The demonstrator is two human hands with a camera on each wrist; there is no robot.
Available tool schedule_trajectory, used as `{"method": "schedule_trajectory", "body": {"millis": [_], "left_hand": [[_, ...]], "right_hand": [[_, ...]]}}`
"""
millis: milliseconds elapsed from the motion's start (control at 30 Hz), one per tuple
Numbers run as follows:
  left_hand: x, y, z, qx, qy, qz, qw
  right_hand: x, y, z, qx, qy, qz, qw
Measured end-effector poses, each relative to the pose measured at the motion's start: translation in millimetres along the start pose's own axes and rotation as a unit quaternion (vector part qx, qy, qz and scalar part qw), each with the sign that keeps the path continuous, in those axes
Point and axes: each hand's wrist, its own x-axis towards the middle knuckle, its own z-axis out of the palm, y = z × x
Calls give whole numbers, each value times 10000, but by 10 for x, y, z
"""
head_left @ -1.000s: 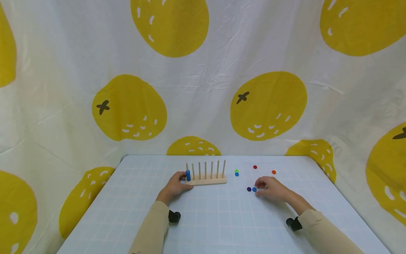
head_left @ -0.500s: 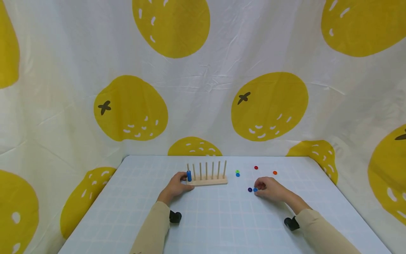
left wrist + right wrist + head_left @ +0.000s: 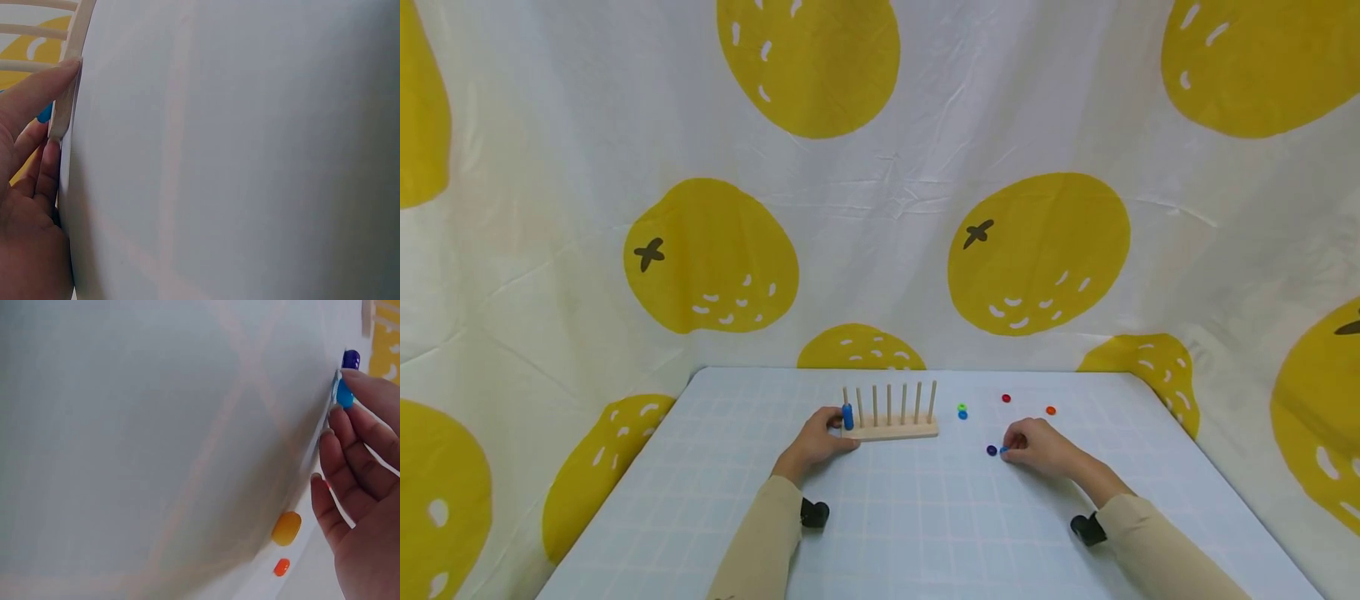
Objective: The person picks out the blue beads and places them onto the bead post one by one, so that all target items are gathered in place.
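Observation:
A wooden peg rack (image 3: 891, 432) with a row of upright pegs stands on the table. Blue rings (image 3: 847, 417) are stacked on its leftmost peg. My left hand (image 3: 812, 440) grips the rack's left end, the thumb (image 3: 44, 87) along the front of the base and the fingers behind. To the right, my right hand (image 3: 1037, 444) pinches a light blue ring (image 3: 344, 394) between thumb and index finger at the table surface. Just left of it lies a dark purple ring (image 3: 992, 450). In the right wrist view, a yellow ring (image 3: 286, 528) lies beyond the curled lower fingers.
Between rack and right hand lie a green ring (image 3: 962, 407) and another blue ring (image 3: 962, 415). Farther back are a red ring (image 3: 1006, 398) and an orange ring (image 3: 1051, 410). A patterned curtain (image 3: 880, 250) hangs behind the table (image 3: 895, 517).
My right hand has moved slightly left and its thumb and index finger have come together on the light blue ring. My left hand keeps its hold on the rack.

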Motion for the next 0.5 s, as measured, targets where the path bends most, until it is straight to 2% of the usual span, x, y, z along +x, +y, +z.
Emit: {"method": "schedule_trajectory", "body": {"millis": [233, 500], "left_hand": [[17, -7, 8, -2, -5, -57, 10000], [8, -3, 9, -32, -4, -77, 10000]], "right_hand": [[-26, -32, -56, -147, 232, 24, 9996], [-37, -109, -148, -161, 562, -322, 9978]]}}
